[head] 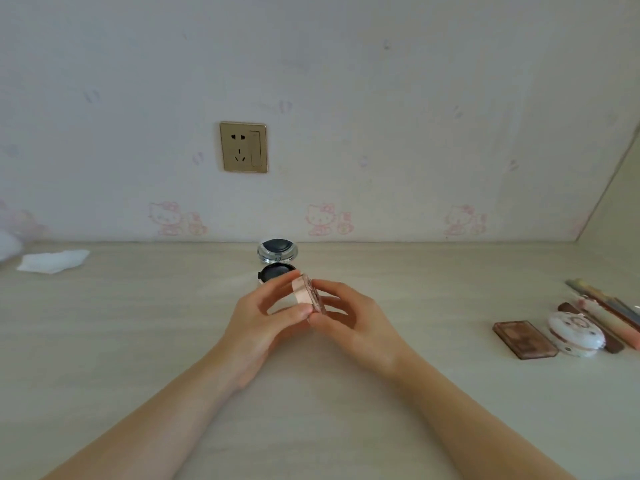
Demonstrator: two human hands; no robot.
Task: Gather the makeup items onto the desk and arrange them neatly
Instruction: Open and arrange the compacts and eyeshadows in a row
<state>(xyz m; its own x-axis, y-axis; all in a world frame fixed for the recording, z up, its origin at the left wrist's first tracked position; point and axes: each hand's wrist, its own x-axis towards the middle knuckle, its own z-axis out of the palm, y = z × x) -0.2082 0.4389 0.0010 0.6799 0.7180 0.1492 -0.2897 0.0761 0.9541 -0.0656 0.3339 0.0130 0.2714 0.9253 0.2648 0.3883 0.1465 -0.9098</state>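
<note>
While both arms reach out over the desk, the two hands meet in the middle and hold one small pink case between them. The left hand has its thumb and fingers curled round the pale pink side of the case. The right hand pinches the other side, where the rim looks shiny and patterned. The case is lifted up off the desk and turned on its edge.

Just behind the hands, a round black compact lies open on the desk, close to the wall. Far off to the right sit a flat brown palette, a round white case with a little picture on its lid, and some long thin sticks, maybe brushes or pencils, but they are too blurry to be sure. To the far left lies a white tissue.

The desk is pale wood. The wall has pink cartoon cats along the bottom and a gold power socket. No words can be read anywhere.
</note>
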